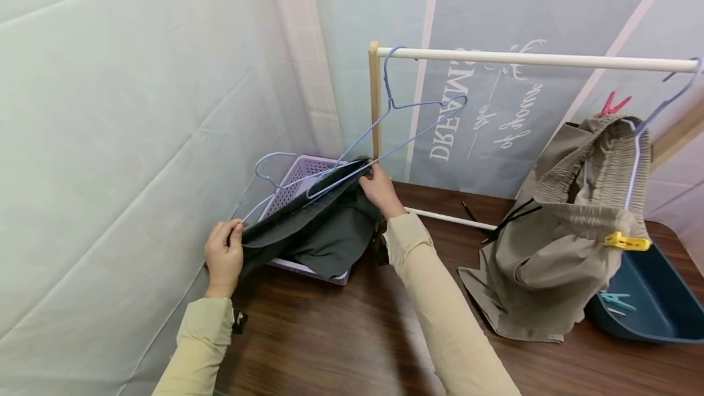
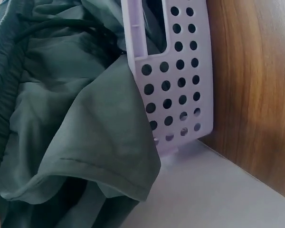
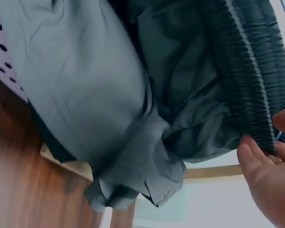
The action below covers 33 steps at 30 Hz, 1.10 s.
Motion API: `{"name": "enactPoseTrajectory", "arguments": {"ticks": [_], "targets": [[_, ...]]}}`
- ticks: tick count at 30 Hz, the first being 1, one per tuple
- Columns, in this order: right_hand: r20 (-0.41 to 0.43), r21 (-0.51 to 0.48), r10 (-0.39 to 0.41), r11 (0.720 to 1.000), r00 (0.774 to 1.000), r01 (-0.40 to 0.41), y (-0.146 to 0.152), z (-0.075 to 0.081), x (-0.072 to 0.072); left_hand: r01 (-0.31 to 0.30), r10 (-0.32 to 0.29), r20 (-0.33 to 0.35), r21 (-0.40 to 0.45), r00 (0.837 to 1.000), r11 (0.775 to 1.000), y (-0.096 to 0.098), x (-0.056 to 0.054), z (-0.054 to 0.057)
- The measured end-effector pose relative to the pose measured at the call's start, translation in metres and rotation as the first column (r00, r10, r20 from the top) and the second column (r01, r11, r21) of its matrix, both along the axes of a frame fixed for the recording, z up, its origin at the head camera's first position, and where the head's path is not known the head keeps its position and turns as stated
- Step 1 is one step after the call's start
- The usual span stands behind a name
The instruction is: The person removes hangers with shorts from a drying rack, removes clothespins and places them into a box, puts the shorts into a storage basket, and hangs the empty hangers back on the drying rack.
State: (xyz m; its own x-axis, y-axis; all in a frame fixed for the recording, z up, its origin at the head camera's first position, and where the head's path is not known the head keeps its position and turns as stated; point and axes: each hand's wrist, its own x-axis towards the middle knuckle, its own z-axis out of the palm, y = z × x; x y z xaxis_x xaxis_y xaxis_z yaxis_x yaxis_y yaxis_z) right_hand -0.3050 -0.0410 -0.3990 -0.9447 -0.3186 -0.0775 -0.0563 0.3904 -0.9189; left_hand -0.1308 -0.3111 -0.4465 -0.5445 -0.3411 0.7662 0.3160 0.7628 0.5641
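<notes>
Dark grey-green trousers [image 1: 335, 237] with an elastic waistband [image 1: 297, 212] are stretched between my two hands. At the left end of the waistband, my left hand [image 1: 224, 256] pinches the cloth beside the arm of a blue hanger [image 1: 269, 179]; only a sliver of that hand enters the left wrist view. My right hand [image 1: 381, 188] pinches the other end, fingers and thumb on the gathered band [image 3: 249, 71] in the right wrist view. A second blue hanger [image 1: 389, 87] hangs from the rail, its lower end reaching over the waistband. Whether it passes inside the band I cannot tell.
Beneath the trousers is a lilac perforated basket [image 2: 180, 95]. A white rail [image 1: 495, 58] on wooden posts [image 1: 376, 102] stands ahead. Khaki trousers [image 1: 550, 267] hang at right with yellow [image 1: 627, 241] and red clips [image 1: 615, 104], by a dark blue tub [image 1: 654, 298]. A pale wall borders the left.
</notes>
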Motion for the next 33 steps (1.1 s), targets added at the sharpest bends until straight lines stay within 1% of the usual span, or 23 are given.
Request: {"name": "enactPoseTrajectory", "arguments": {"ticks": [3,5,8,10,11,12,14,15,17,18,19,20,21,23,26,28,30,31,33], "targets": [[0.101,-0.092,-0.009,0.996,0.995,0.019,-0.001,0.000,0.000,-0.011,0.011,0.017,0.016,1.000,1.000,-0.001,0.000,-0.001],[0.170,-0.181,0.002,0.983,0.985,0.029,-0.001,0.000,0.000,-0.017,0.017,0.023,0.008,1.000,1.000,-0.001,0.000,-0.002],[0.258,-0.306,0.018,0.950,0.966,0.064,-0.001,-0.001,-0.002,-0.026,0.027,0.028,-0.014,0.999,1.000,0.000,0.000,-0.003],[0.302,-0.384,0.031,0.919,0.953,0.092,0.000,-0.003,-0.003,-0.034,0.035,0.021,-0.030,0.999,0.999,0.000,0.000,-0.003],[0.315,-0.407,0.033,0.908,0.949,0.104,-0.001,-0.003,-0.004,-0.034,0.035,0.019,-0.037,0.999,0.999,0.000,-0.001,-0.003],[0.312,-0.409,0.029,0.906,0.950,0.106,-0.001,-0.004,-0.004,-0.034,0.035,0.017,-0.046,0.999,0.998,0.001,-0.001,-0.003],[0.259,-0.363,0.019,0.928,0.966,0.079,-0.002,-0.007,-0.004,-0.036,0.037,0.017,-0.068,0.999,0.997,0.001,-0.002,-0.002],[0.218,-0.318,0.011,0.946,0.976,0.061,-0.003,-0.008,-0.004,-0.035,0.036,0.020,-0.075,0.999,0.997,0.001,-0.002,-0.002],[0.107,-0.189,-0.003,0.982,0.994,0.024,-0.004,-0.011,-0.004,-0.033,0.035,0.025,-0.088,0.999,0.996,0.000,-0.003,-0.001],[0.044,-0.119,-0.011,0.993,0.999,0.016,-0.005,-0.012,-0.003,-0.033,0.035,0.028,-0.092,0.999,0.995,0.000,-0.003,-0.001],[-0.015,-0.060,-0.020,0.998,1.000,0.019,-0.005,-0.013,-0.003,-0.029,0.032,0.030,-0.091,0.999,0.995,-0.001,-0.002,-0.001],[-0.068,-0.021,-0.034,0.999,0.997,0.032,-0.006,-0.014,-0.002,-0.023,0.025,0.027,-0.088,0.999,0.996,-0.002,-0.002,-0.001],[-0.115,0.008,-0.053,0.998,0.992,0.054,-0.007,-0.015,-0.002,-0.016,0.018,0.026,-0.085,1.000,0.996,-0.002,-0.001,-0.001],[-0.183,0.026,-0.109,0.993,0.977,0.116,-0.009,-0.015,-0.001,0.000,0.001,0.022,-0.079,1.000,0.997,-0.003,0.001,0.000],[-0.242,-0.013,-0.237,0.970,0.941,0.241,-0.011,-0.015,0.003,0.028,-0.028,0.013,-0.068,1.000,0.997,-0.003,0.004,0.000],[-0.254,-0.055,-0.316,0.948,0.914,0.312,-0.011,-0.015,0.005,0.037,-0.037,0.009,-0.065,0.999,0.997,-0.003,0.004,0.001],[-0.250,-0.111,-0.383,0.924,0.889,0.367,-0.011,-0.015,0.007,0.044,-0.044,0.004,-0.060,0.999,0.997,-0.002,0.004,0.002],[-0.244,-0.140,-0.409,0.912,0.879,0.385,-0.011,-0.015,0.008,0.045,-0.045,0.004,-0.057,0.999,0.997,-0.002,0.004,0.002],[-0.230,-0.186,-0.436,0.897,0.870,0.401,-0.011,-0.016,0.008,0.046,-0.046,0.008,-0.050,0.999,0.998,-0.002,0.005,0.003]]}}
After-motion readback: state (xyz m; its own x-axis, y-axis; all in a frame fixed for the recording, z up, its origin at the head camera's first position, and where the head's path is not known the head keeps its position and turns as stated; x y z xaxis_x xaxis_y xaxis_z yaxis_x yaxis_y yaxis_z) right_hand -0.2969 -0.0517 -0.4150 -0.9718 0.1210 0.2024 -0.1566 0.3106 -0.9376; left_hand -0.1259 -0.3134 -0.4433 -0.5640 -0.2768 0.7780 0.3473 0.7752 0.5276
